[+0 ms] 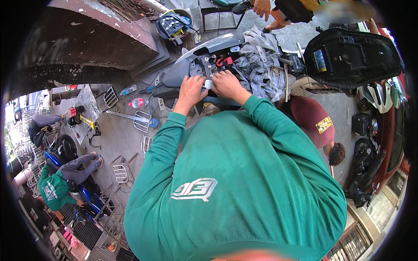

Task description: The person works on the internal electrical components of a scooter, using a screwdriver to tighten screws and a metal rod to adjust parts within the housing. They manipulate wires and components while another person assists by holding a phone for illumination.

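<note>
Two bare hands point(190, 92) point(227, 85) at one grey motorcycle point(168, 82), two bottles point(129, 90) point(138, 102) near them, one tipped-up black seat point(375, 58), one maroon shirt point(308, 117), one blue motorcycle point(92, 201) over there

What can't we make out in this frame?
All in the head view:
What lies right under the fingertips of the left hand and right hand: hidden by the fingers.
Exact kind of the pale round piece between them: too small.
Whatever is beneath the grey cloth: covered by its folds.
Upper body of the co-worker at the top: cut off by the upper edge.
</note>
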The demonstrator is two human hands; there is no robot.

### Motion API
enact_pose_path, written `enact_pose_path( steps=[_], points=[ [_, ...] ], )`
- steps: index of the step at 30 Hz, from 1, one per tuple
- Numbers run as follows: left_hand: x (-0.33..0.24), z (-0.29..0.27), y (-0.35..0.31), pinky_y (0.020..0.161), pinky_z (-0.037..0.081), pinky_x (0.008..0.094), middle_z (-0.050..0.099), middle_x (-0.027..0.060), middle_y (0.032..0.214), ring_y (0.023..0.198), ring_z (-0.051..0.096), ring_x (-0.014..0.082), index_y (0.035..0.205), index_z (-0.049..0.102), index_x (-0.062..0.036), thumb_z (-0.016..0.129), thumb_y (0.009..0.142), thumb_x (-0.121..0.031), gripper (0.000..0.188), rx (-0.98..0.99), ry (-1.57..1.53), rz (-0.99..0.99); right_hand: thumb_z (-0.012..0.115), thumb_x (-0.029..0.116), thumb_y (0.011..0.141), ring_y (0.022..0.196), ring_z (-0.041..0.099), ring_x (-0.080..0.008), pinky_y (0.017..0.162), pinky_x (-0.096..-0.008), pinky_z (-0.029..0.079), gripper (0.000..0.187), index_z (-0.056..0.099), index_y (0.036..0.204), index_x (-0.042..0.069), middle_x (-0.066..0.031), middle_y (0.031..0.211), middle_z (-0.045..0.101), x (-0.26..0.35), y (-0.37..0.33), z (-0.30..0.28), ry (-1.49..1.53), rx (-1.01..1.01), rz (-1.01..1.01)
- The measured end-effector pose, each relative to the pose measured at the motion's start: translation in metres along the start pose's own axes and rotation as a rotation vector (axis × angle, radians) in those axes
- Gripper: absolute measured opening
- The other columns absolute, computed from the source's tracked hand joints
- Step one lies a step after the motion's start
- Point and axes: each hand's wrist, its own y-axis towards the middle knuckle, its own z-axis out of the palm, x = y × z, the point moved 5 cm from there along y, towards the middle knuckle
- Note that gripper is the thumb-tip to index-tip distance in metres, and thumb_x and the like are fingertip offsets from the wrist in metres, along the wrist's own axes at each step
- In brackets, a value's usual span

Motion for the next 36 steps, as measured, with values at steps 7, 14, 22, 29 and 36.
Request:
enact_pose_path(
  steps=[7, 14, 22, 29, 36],
  points=[
    [-0.001, 0.000, 0.000, 0.098, 0.045, 0.0464, 0.067, 0.0062, 0.107, 0.103, 0.065, 0.0259, 0.118, 0.069, -0.0109, 0.082, 0.074, -0.026, 0.049, 0.015, 0.006, -0.009, 0.056, 0.031, 0.099, 0.087, 0.069, -0.0283, 0.086, -0.0443, 0.047, 0.030, 0.069, 0.085, 0.007, -0.0117, 0.092, 0.072, 0.003, -0.006, 0.003, -0.020, 0.039, 0.019],
    [-0.005, -0.004, -0.001, 0.097, 0.046, 0.0462, 0.067, 0.0047, 0.105, 0.103, 0.065, 0.0248, 0.118, 0.069, -0.0116, 0.083, 0.075, -0.028, 0.048, -0.035, 0.047, 0.013, 0.056, 0.031, 0.100, 0.090, 0.070, -0.0309, 0.087, -0.0455, 0.048, 0.031, 0.069, 0.088, 0.006, -0.0127, 0.092, 0.072, 0.005, -0.006, -0.001, 0.057, -0.084, -0.008],
    [-0.005, -0.002, 0.000, 0.093, 0.046, 0.0446, 0.066, 0.0052, 0.102, 0.100, 0.065, 0.0255, 0.116, 0.070, -0.0118, 0.083, 0.076, -0.029, 0.045, -0.033, 0.007, 0.004, 0.056, 0.042, 0.094, 0.101, 0.072, -0.0402, 0.092, -0.0503, 0.055, 0.044, 0.077, 0.101, 0.004, -0.0217, 0.106, 0.075, -0.045, -0.011, -0.003, 0.111, 0.190, 0.422],
    [-0.004, 0.004, 0.000, 0.092, 0.045, 0.0433, 0.068, 0.0068, 0.106, 0.102, 0.064, 0.0266, 0.118, 0.070, -0.0116, 0.083, 0.077, -0.031, 0.047, -0.031, 0.022, -0.007, 0.064, 0.042, 0.084, 0.102, 0.072, -0.0418, 0.092, -0.0467, 0.058, 0.049, 0.078, 0.102, -0.001, -0.0265, 0.105, 0.074, -0.048, -0.006, 0.016, 0.316, 0.494, 0.489],
    [-0.005, 0.004, 0.003, 0.090, 0.045, 0.0433, 0.068, 0.0071, 0.105, 0.100, 0.065, 0.0271, 0.121, 0.069, -0.0105, 0.083, 0.078, -0.031, 0.049, 0.027, 0.066, 0.021, 0.067, 0.023, 0.086, 0.112, 0.071, -0.0337, 0.095, -0.0467, 0.056, 0.032, 0.078, 0.112, 0.007, -0.0173, 0.120, 0.074, -0.036, -0.002, 0.012, 0.296, 0.545, 0.487]
  ],
)
